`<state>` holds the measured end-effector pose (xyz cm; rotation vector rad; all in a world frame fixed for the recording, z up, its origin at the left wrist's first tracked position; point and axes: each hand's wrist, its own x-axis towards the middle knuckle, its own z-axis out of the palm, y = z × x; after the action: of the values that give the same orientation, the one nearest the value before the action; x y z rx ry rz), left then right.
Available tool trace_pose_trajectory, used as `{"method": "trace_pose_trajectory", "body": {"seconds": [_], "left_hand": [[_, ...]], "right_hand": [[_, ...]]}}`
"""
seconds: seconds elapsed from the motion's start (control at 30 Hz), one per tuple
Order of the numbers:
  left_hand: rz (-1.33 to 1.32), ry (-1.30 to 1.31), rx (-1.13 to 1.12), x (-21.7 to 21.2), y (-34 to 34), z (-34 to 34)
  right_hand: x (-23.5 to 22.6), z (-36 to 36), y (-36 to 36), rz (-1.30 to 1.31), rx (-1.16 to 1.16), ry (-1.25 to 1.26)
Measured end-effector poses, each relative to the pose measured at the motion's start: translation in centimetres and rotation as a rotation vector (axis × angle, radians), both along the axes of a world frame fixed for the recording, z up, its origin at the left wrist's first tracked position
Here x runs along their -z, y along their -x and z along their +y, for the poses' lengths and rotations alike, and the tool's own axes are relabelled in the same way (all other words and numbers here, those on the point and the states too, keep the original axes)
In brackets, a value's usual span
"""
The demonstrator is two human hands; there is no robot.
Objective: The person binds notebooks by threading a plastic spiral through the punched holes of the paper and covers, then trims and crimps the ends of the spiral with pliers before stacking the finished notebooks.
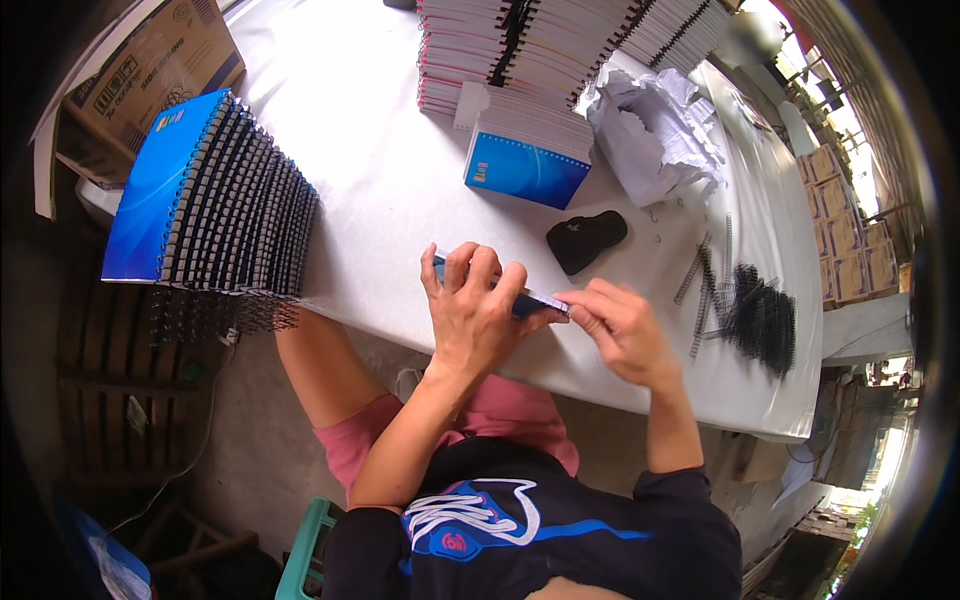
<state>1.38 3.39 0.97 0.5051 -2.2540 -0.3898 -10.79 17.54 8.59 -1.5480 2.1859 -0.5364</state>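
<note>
My left hand [468, 308] is wrapped over a small blue-covered notebook [541, 299], which is tilted edge-up above the table's near edge. At the notebook's right end my right hand [624, 332] is closed in a pinch against its bound edge. What sits between those fingertips is too small to make out, possibly the end of a coil. Beyond the hands lies a black pouch-like object [586, 240]. To the right is a pile of black spiral coils [762, 318], with a few loose ones beside it.
A stack of blue spiral notebooks [150, 215] overhangs the left edge of the white table [370, 200]. Punched sheets with a blue cover [525, 172] stand at the back, before tall notebook stacks [545, 45]. Crumpled paper [655, 140] and a cardboard box [160, 80] flank them.
</note>
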Motion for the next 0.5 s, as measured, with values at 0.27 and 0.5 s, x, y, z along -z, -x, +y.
{"method": "trace_pose_trajectory", "body": {"seconds": [0.27,0.5], "left_hand": [[0.016,0.005,0.141,0.6,-0.8,-1.1],[-0.024,-0.033,0.188,0.5,-1.8,-1.4]], "right_hand": [[5.6,-0.7,10.3,0.262,-0.079,0.289],[5.1,-0.8,4.9,-1.112,-0.291,0.758]]}}
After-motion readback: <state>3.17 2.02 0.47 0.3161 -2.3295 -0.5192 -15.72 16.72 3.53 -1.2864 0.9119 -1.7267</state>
